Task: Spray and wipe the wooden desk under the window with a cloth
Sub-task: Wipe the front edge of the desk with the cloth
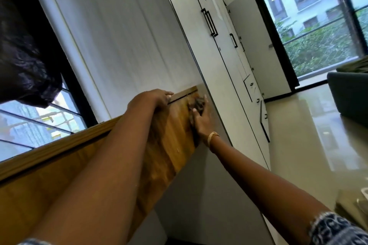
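The view is steeply tilted. The desk [169,141] is warm, honey-brown wood with a streaky grain and a glossy finish; its top runs as a long plank from the lower left toward a squared far corner beside a wardrobe [201,32]. A dark narrow groove runs just inside its far edge, setting off a pale strip of wood. Behind it stands a smooth white wall [119,36], and to the left a window [35,123] with a black frame and thin bars.

The left hand [154,97] lies on the desk's far edge near the corner, fingers bent over the pale strip and gripping it, fingertips at the groove.

The cloth [197,104] is a small, crumpled, grey-brown wad, soft and blurred, at the desk's far right corner against the wardrobe's side. The right hand [201,119] is on it, fingers spread and mostly straight, pressing it to the wood; the wad bulges out above and between the fingertips, with the palm below it on the desk's right edge. A thin gold bracelet [213,137] circles that wrist, and a patterned blue-and-white sleeve [334,230] covers the upper arm.

The wardrobe is flat, matte white with slim black bar handles. The floor [310,129] is glossy pale tile.
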A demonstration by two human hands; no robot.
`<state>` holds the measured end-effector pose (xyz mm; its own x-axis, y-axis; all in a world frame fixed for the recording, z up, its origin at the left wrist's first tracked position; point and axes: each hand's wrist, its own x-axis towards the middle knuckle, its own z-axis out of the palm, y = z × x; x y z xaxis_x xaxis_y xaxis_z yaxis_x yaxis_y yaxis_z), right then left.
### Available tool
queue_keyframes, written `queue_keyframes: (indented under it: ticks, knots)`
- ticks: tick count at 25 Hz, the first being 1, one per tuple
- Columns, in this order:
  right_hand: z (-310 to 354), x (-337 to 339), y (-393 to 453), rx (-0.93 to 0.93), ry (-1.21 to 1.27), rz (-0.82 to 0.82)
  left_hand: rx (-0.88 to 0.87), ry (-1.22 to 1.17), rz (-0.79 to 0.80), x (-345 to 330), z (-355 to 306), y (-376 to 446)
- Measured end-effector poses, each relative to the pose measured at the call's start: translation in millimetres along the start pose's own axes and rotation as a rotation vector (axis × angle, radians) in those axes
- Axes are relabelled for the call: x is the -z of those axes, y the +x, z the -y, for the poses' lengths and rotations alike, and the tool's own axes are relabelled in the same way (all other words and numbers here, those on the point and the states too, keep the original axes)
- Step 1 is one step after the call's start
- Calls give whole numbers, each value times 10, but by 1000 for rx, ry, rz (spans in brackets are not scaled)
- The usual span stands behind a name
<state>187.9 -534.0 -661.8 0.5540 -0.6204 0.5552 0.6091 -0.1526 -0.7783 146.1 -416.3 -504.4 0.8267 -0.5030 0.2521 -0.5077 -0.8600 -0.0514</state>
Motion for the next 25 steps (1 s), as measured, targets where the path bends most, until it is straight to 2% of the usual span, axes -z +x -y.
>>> queue_keyframes:
  ticks: [2, 4, 7, 9, 11, 13, 16, 19, 22, 23, 25]
  knots:
    - [243, -169, -164, 222, -9, 57, 5, 23, 3, 7, -20, 11]
    - [360, -252, -28, 291, -99, 9, 14, 49, -5, -6, -13, 47]
    - [193, -123, 492, 82, -240, -116, 10, 33, -6, -14, 22, 109]
    - [-36, 20, 603, -50, -332, -129, 10, 21, -19, -35, 54, 177]
    - [-277, 75, 471, -148, -326, -118, 13, 46, -50, -92, 96, 226]
    - [-415, 47, 190, -303, -280, -174, 25, 118, -105, -137, 128, 213]
    - [-259, 6, -122, -491, -209, -238, 22, 167, -176, -173, 107, 39]
    - [57, 12, -559, -468, -173, -148, 9, 269, -314, -162, -102, -446]
    - [345, -30, -1120, -420, -107, -51, -125, 401, -427, -295, -161, -1050]
    - [441, -42, -1313, -400, -77, -4, -157, 387, -436, -387, -104, -1293]
    - [560, -57, -1660, -384, -42, 93, -139, 197, -417, -630, 92, -1785]
